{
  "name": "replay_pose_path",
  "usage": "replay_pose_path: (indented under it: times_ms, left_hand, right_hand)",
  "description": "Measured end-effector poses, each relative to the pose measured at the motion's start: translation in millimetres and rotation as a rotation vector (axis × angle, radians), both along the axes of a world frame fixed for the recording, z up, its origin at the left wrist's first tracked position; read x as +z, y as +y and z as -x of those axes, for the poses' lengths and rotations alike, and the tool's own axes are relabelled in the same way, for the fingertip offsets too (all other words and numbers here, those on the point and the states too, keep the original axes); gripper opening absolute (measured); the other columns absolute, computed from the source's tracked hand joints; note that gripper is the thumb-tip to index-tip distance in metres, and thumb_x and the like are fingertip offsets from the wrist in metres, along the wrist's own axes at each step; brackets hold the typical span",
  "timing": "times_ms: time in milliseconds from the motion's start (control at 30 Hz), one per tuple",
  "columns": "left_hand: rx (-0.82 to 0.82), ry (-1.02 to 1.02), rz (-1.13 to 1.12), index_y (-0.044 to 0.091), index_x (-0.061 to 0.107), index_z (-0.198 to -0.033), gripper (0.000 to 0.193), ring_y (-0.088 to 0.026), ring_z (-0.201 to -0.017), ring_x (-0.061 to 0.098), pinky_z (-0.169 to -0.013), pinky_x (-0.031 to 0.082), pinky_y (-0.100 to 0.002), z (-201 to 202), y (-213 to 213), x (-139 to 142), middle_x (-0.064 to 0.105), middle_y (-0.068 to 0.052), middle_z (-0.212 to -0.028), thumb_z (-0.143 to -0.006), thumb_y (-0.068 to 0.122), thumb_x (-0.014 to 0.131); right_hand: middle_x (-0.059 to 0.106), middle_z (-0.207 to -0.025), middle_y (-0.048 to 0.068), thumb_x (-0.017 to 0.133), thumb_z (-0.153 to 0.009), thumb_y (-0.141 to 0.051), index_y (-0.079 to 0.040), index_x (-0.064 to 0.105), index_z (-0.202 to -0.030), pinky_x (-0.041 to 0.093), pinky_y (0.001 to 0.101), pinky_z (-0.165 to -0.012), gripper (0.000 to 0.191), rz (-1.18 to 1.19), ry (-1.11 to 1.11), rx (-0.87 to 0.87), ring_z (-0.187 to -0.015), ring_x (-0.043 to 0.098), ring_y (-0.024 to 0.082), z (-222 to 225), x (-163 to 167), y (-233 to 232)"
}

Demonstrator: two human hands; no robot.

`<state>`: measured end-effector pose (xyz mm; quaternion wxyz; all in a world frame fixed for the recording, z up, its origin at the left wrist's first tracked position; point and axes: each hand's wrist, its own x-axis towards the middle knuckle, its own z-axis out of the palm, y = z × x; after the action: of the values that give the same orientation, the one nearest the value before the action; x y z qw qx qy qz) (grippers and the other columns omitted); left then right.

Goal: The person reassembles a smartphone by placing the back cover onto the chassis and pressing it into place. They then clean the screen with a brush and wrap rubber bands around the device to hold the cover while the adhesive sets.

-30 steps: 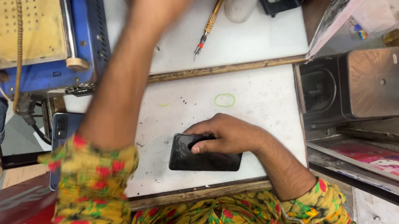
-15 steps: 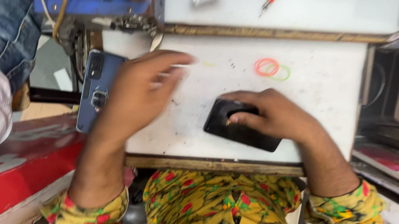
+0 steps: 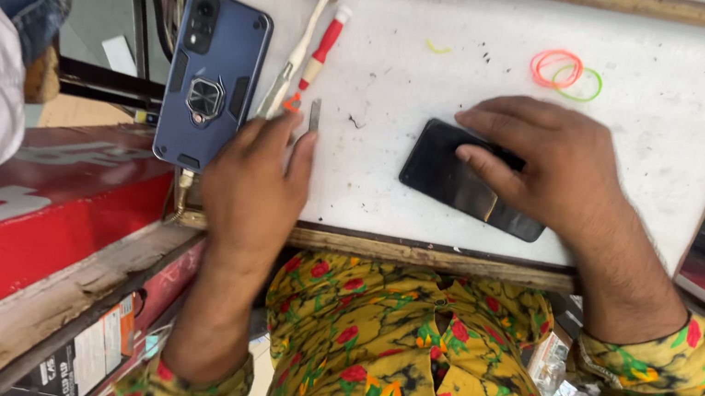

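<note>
Black phone [image 3: 457, 181] under right hand [image 3: 553, 163]; left hand [image 3: 257, 179] apart.

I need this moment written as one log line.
left hand: fingertips at small metal blade | right hand: pressing flat black phone | white worktable

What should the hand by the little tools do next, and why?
Probably close the left hand on the red-handled tool. Its fingertips already sit at the lower ends of that tool and the white tool, gripping nothing, while the right hand presses flat on the black phone, pinning it to the white table.
</note>
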<state>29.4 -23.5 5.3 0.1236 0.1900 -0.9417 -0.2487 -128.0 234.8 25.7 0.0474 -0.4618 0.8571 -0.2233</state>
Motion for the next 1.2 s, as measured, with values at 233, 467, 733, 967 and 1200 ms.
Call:
replay_pose_path:
  times_ms: [233,467,733,967,1200]
  left_hand:
    - [0.011,-0.069,0.068,0.007,0.067,-0.105,0.019,-0.033,-0.090,0.069,-0.075,0.056,-0.043,18.7,25.7,-11.7,0.067,-0.011,-0.102,-0.094,0.019,0.077]
    - [-0.096,0.041,-0.161,0.006,0.063,-0.115,0.022,-0.031,-0.091,0.070,-0.078,0.056,-0.041,7.1,26.8,-18.8,0.067,-0.010,-0.100,-0.098,0.010,0.076]
    - [-0.182,0.205,-0.570,0.004,0.069,-0.115,0.016,-0.021,-0.090,0.071,-0.076,0.058,-0.031,4.1,62.7,-28.2,0.069,-0.010,-0.106,-0.100,0.001,0.072]
    - [-0.219,0.232,-0.696,0.001,0.069,-0.115,0.016,-0.015,-0.083,0.069,-0.069,0.056,-0.026,8.0,72.9,-5.2,0.067,-0.009,-0.102,-0.100,-0.002,0.072]
    - [-0.247,0.274,-0.690,0.004,0.070,-0.118,0.022,-0.016,-0.090,0.075,-0.076,0.061,-0.025,1.3,79.4,11.6,0.071,-0.009,-0.105,-0.099,0.001,0.079]
  right_hand:
    - [0.073,-0.111,0.005,0.084,-0.089,-0.030,-0.015,0.075,-0.119,0.055,0.0396,-0.086,0.035,0.031,-0.043,0.093,-0.099,0.067,0.028,3.7,-8.2,8.3]
    - [0.069,-0.114,0.008,0.087,-0.077,-0.043,-0.014,0.071,-0.133,0.051,0.0444,-0.085,0.065,-0.077,0.011,0.116,-0.099,0.063,0.032,-1.0,-4.0,1.0]
    - [0.064,-0.096,0.010,0.092,-0.073,-0.040,-0.014,0.068,-0.129,0.048,0.0443,-0.083,0.066,-0.097,-0.126,0.091,-0.094,0.062,0.031,-0.5,-7.4,-2.3]
    - [0.071,-0.106,0.008,0.082,-0.085,-0.010,-0.002,0.054,-0.117,0.053,0.0280,-0.075,0.043,0.078,-0.738,0.024,-0.088,0.066,0.012,8.2,-8.6,29.0]
    - [0.071,-0.095,0.006,0.078,-0.090,-0.004,-0.001,0.050,-0.122,0.055,0.0212,-0.074,0.043,0.232,-1.071,0.000,-0.088,0.067,0.006,6.4,-29.7,42.4]
